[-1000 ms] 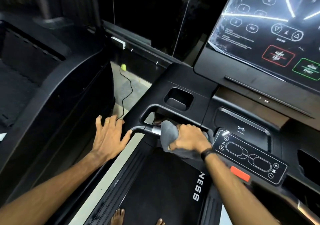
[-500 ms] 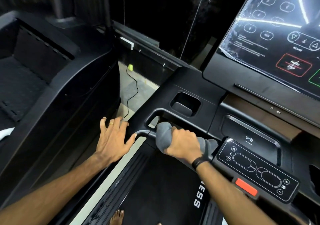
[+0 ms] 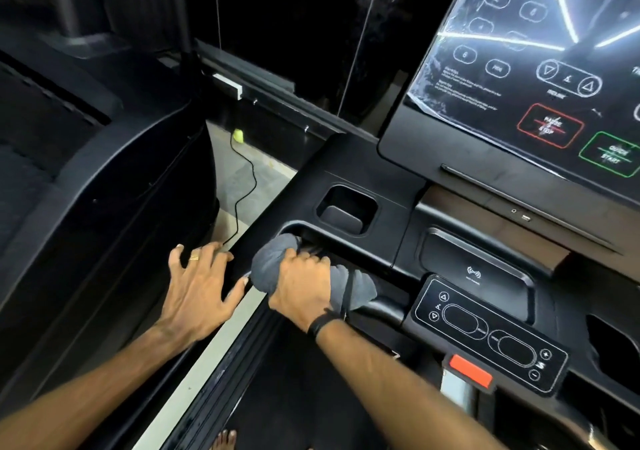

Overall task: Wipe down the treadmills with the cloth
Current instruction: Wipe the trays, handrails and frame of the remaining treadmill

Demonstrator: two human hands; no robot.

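Cloth [image 3: 313,269] bunched around handlebar, gripped by right hand [image 3: 304,290]; left hand [image 3: 201,288] spread flat on side rail. Could slide onto control panel [image 3: 491,340], pressing buttons.

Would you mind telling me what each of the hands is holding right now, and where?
The right hand grips the grey cloth around its middle, wrapped over the treadmill's front handlebar. The left hand holds nothing; it lies spread on the side rail.
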